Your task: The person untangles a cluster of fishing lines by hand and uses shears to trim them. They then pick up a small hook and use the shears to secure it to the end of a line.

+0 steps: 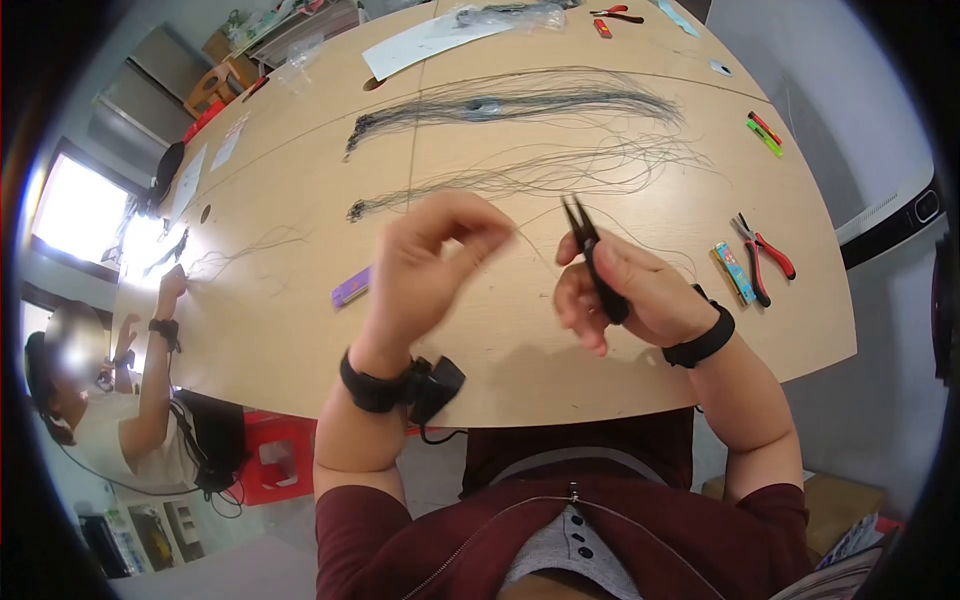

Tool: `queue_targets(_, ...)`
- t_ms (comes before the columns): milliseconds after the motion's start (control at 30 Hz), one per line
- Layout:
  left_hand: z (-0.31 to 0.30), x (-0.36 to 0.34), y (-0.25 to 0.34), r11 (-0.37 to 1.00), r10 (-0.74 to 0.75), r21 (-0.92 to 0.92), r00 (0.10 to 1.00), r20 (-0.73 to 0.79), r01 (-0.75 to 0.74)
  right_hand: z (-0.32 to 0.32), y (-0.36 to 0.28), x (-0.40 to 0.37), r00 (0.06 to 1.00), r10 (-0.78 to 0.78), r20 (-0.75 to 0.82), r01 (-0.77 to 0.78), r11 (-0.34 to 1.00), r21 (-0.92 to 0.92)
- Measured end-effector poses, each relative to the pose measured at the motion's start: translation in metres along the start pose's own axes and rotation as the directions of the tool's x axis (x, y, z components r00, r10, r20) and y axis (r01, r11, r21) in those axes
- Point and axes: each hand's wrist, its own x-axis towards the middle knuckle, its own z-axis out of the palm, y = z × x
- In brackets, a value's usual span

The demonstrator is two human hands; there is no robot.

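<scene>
My left hand (430, 265), slightly blurred, is closed, its thumb and forefinger pinching a thin wire-like strand (537, 250). The strand runs rightward toward my right hand (645, 285). That hand grips a pair of black pliers (584, 235), jaws pointing up and away from me. Whether the right fingers also touch the strand cannot be made out. Beyond both hands lies a loose bundle of thin dark strands (560, 172), knotted at its left end. Farther back is a thicker, similar bundle (570, 100).
Right of my hand lie red-handled pliers (768, 258) beside a blue packet (733, 273). A purple box (352, 288) is near my left wrist. Red and green items (765, 135) lie at right; a white sheet (420, 50) is at the back. A co-worker (130, 420) sits at left, handling strands.
</scene>
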Motion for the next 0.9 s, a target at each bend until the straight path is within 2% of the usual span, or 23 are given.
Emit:
queue_targets(33,-0.007,0.004,-0.001,0.994,-0.106,-0.052,0.988,-0.116,0.100,-0.005,-0.001,-0.001,0.998,-0.060,-0.013,0.060,0.997,0.037)
queue_targets(67,-0.017,0.010,-0.008,0.991,-0.127,-0.073,0.968,-0.218,0.114,-0.009,-0.003,-0.002,0.993,-0.118,-0.028,0.120,0.990,0.073)
queue_targets(167,-0.057,0.022,-0.030,0.990,-0.092,0.065,0.916,-0.392,0.127,-0.022,-0.019,-0.013,0.957,-0.268,-0.108,0.284,0.943,0.172)
queue_targets(267,-0.091,0.026,-0.043,0.938,-0.110,0.223,0.839,-0.532,0.264,-0.043,-0.035,-0.021,0.887,-0.407,-0.220,0.450,0.867,0.214)
queue_targets(367,-0.113,0.024,-0.063,0.858,-0.162,0.319,0.802,-0.575,0.402,-0.064,-0.048,-0.029,0.824,-0.488,-0.288,0.553,0.802,0.226)
queue_targets(500,-0.123,0.019,-0.084,0.780,-0.189,0.390,0.777,-0.600,0.490,-0.094,-0.052,-0.036,0.731,-0.532,-0.427,0.672,0.671,0.314)
queue_targets(600,-0.127,0.017,-0.093,0.724,-0.194,0.446,0.777,-0.599,0.525,-0.111,-0.051,-0.040,0.585,-0.498,-0.641,0.774,0.578,0.257)
queue_targets(733,-0.125,0.014,-0.095,0.642,-0.230,0.497,0.765,-0.602,0.584,-0.114,-0.055,-0.042,0.317,-0.412,-0.854,0.862,0.501,0.079)
queue_targets(833,-0.131,0.011,-0.106,0.589,-0.211,0.554,0.774,-0.597,0.588,-0.108,-0.058,-0.041,0.258,-0.452,-0.854,0.845,0.535,-0.027)
queue_targets(900,-0.136,0.010,-0.110,0.535,-0.156,0.635,0.804,-0.574,0.557,-0.117,-0.054,-0.039,0.394,-0.509,-0.766,0.804,0.594,0.019)
